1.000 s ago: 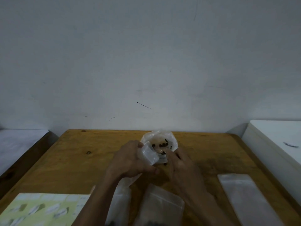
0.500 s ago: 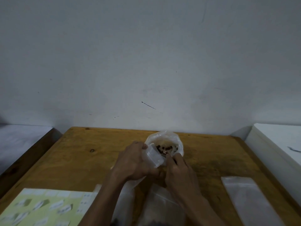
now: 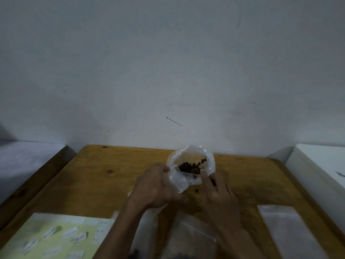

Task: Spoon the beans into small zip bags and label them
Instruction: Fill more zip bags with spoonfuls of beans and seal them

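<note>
Wall, pale and marked by a short dark streak, filled the upper part of the view. Below it a wooden table was seen, flanked by a white surface on the left and a white block on the right. On the table's near left corner a yellow-green label sheet was laid, with small white labels scattered on it. At the near right an empty clear zip bag was laid flat, and another clear bag was laid between the forearms near the bottom edge.

Toward the far middle of the table a large open plastic bag was set, and dark brown beans were heaped inside it. A small zip bag was gripped by the left hand, its mouth held at the big bag's rim, just beside the beans. The right hand was held at the big bag's near edge, forefinger stretched toward the beans; whether anything was pinched beneath it could not be told. One loose bean was left on the wood between the two hands.
</note>
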### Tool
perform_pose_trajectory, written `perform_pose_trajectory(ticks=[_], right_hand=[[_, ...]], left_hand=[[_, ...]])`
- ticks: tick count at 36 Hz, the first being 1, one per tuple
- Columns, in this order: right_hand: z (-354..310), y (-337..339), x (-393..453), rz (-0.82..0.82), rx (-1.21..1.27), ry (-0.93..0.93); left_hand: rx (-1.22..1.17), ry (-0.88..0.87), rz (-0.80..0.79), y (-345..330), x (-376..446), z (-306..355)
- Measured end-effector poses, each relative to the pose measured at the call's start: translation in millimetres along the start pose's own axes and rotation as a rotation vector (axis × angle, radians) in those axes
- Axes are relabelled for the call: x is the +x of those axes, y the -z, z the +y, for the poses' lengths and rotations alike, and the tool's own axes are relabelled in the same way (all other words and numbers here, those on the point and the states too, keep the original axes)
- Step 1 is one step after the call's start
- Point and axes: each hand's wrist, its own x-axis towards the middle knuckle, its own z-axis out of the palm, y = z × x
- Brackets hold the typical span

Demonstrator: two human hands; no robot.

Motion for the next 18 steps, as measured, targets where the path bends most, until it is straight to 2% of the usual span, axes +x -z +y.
perform_pose_trajectory(ticks=[8, 18], right_hand=[[9.5, -1.7, -7.0, 0.056, 0.011, 0.079], [9.9, -0.5, -5.4, -0.045, 0.029, 0.019]], left_hand=[[0.048, 0.039, -0.024, -2.1, 0.2, -2.2], [0.055, 0.085, -0.042, -3.3, 0.4, 0.2]])
